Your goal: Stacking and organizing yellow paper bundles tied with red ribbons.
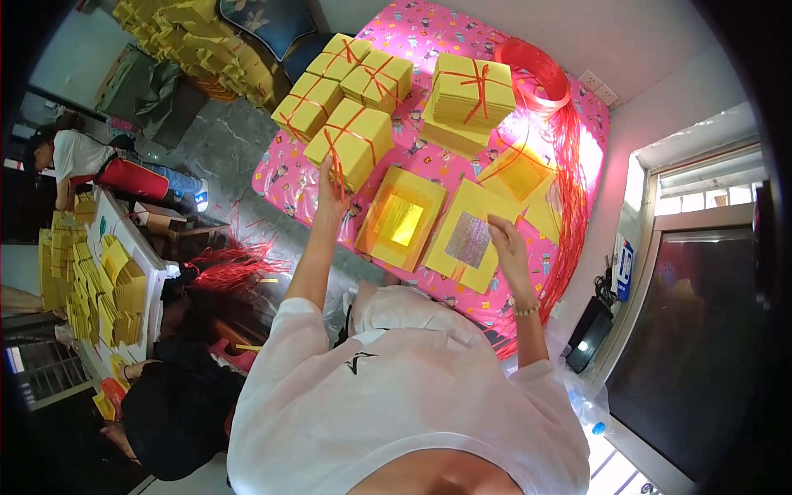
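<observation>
Nearest to the camera is the white T-shirt point(412, 396) of the person, who stands before a tabletop point(396, 33) covered with a pink patterned cloth. The left hand point(332, 190) is at the near corner of a yellow paper bundle point(355, 136), which is tied crosswise with red ribbon and lies at the left part of the tabletop. Its fingers touch the bundle, but I cannot tell whether they grasp it firmly. The right hand point(509, 243), with a beaded bracelet point(526, 311) at the wrist, is over the right edge of a yellow paper stack point(472, 206) bearing a silver square point(468, 240). Its fingers are bent beside this square; whether they pinch any sheet, I cannot tell. Just to the left, between the two hands, lies another yellow stack point(375, 241) with a shiny golden square point(404, 221). Behind the left hand's bundle there are three more tied bundles point(375, 81), close together. Farther to the right, one tied block point(470, 87) rests on a yellow pile point(454, 139), and a coil of red ribbon point(549, 101) lies near the wall, its long strands point(566, 186) running down the right side. At far left, a white table point(157, 285) carries many yellow paper packets point(103, 289), and two other people point(82, 155) point(177, 412) are near it.
</observation>
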Available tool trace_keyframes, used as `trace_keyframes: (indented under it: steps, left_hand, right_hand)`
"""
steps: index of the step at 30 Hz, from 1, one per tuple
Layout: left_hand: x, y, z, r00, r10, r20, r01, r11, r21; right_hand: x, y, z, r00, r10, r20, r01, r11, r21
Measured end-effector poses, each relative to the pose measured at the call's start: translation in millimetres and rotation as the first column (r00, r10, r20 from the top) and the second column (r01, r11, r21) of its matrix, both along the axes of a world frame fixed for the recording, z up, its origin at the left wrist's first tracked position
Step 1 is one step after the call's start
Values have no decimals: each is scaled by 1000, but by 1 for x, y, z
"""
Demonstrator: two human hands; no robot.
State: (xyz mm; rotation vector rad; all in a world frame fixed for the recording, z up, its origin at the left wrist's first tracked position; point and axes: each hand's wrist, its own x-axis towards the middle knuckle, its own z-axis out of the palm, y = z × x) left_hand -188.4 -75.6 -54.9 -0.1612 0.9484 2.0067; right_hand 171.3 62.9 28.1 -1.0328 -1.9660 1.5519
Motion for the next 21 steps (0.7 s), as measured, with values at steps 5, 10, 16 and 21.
trace_keyframes:
  steps: [5, 10, 16, 21]
  left_hand:
    - [-36, 21, -30, 999, 16, 45, -14, 999, -41]
    - [-56, 38, -48, 999, 35, 8, -36, 998, 46]
    - [-66, 39, -45, 1000, 17, 10, -17, 999, -49]
    - [-91, 28, -58, 998, -36, -45, 32, 997, -68]
  right_hand:
    - [56, -26, -25, 981, -195, 7, 193, 966, -170]
    - [84, -45, -47, 968, -237, 78, 237, 971, 3]
    - [85, -60, -37, 956, -256, 141, 264, 964, -43]
    - [85, -65, -50, 972, -220, 87, 221, 975, 3]
